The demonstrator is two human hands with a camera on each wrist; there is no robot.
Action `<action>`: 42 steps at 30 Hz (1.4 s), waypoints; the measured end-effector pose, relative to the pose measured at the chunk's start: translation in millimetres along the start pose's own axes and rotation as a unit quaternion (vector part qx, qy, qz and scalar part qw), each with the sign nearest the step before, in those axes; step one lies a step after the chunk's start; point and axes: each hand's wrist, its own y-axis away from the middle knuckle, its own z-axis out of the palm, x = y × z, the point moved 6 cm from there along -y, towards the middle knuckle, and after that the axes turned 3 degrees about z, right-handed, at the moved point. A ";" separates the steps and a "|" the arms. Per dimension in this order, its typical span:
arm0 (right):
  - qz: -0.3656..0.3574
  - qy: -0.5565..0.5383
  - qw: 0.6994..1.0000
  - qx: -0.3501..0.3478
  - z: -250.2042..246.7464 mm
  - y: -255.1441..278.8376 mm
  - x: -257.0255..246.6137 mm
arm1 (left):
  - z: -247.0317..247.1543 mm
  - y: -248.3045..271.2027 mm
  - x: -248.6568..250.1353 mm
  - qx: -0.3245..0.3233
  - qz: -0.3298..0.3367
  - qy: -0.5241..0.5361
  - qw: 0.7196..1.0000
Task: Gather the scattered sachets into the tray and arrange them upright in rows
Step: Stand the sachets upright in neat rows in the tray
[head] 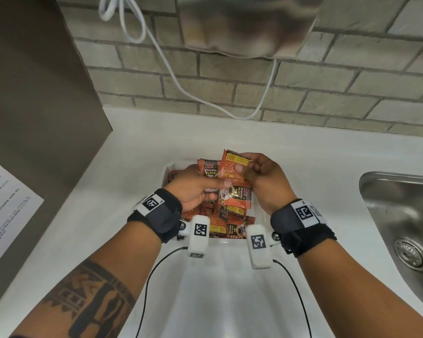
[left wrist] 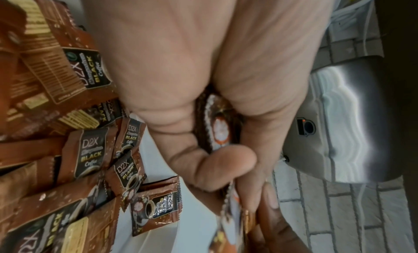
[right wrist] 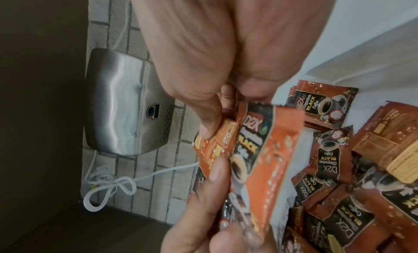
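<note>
**Both hands pinching sachets above the tray**

Your forearms enter from 6 o'clock, each with a dark wrist strap carrying a white camera module. Your left hand (head: 193,185) has thumb and fingers curled around a small bunch of sachets (head: 207,168), one showing its "D2X Black Coffee" face upright at 12 o'clock of the hand. The left wrist view confirms the fingers (left wrist: 217,164) folded over a packet edge. Your right hand (head: 263,178) pinches a second sachet (head: 232,164), back panel toward you, between thumb and forefinger; the right wrist view shows the thumb pressed on its orange face. The two hands touch, or very nearly so, at the held packets.

Directly beneath lies the white tray (head: 169,167) on the counter. Loose sachets (head: 232,215) fill it in a jumbled heap, overlapping, flat or tilted, faces turned various ways. No orderly row can be made out.

Outward: white counter (head: 137,152); steel sink (head: 401,215) at 3 o'clock; printed sheet (head: 5,203) at 9 o'clock; brick wall (head: 352,93), steel wall unit (head: 249,25) and white cable (head: 166,64) at 12 o'clock.
</note>
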 end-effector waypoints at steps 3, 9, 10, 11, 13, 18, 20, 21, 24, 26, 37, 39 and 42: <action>-0.015 -0.065 0.998 0.019 -3.6 5.3 -7.4 | -3.9 2.2 -1.0 0.001 0.002 -0.001 1.000; -0.123 0.068 0.990 0.023 -8.9 16.0 -24.3 | -25.3 1.1 1.6 0.131 -0.009 0.092 0.987; -0.120 0.086 0.989 0.011 -5.9 17.2 -21.8 | -26.0 -0.1 3.3 0.135 0.000 0.109 0.985; -0.120 0.090 0.989 0.004 -4.0 17.3 -18.1 | -25.2 -1.0 5.4 0.135 0.006 0.117 0.984; -0.126 0.075 0.989 -0.007 -2.5 15.6 -11.6 | -23.6 -1.5 8.9 0.127 0.018 0.114 0.985; -0.114 0.129 0.985 -0.007 -4.5 8.8 -1.7 | -23.3 -1.5 10.8 0.119 0.035 0.120 0.985; -0.090 0.140 0.986 0.002 -6.2 8.2 0.7 | -23.7 -1.0 9.7 0.125 0.039 0.115 0.985; -0.072 0.145 0.987 0.001 -6.5 8.5 1.4 | -24.6 -1.0 8.8 0.132 0.040 0.117 0.983; -0.022 0.151 0.988 -0.023 -4.5 11.5 1.0 | -27.4 -0.7 8.6 0.145 0.056 0.107 0.982; 0.001 0.116 0.993 -0.023 -4.5 14.9 -1.0 | -28.5 -0.9 9.9 0.149 0.070 0.089 0.982; 0.093 -0.124 0.988 0.016 -9.3 17.1 -0.5 | -32.4 -1.8 17.5 0.183 0.123 0.103 0.970; 0.116 -0.184 0.976 0.003 -3.4 16.7 2.5 | -34.0 -3.2 16.0 0.200 0.127 0.104 0.966; 0.112 -0.188 0.976 0.012 6.2 17.5 2.7 | -34.2 -4.5 14.2 0.217 0.131 0.127 0.959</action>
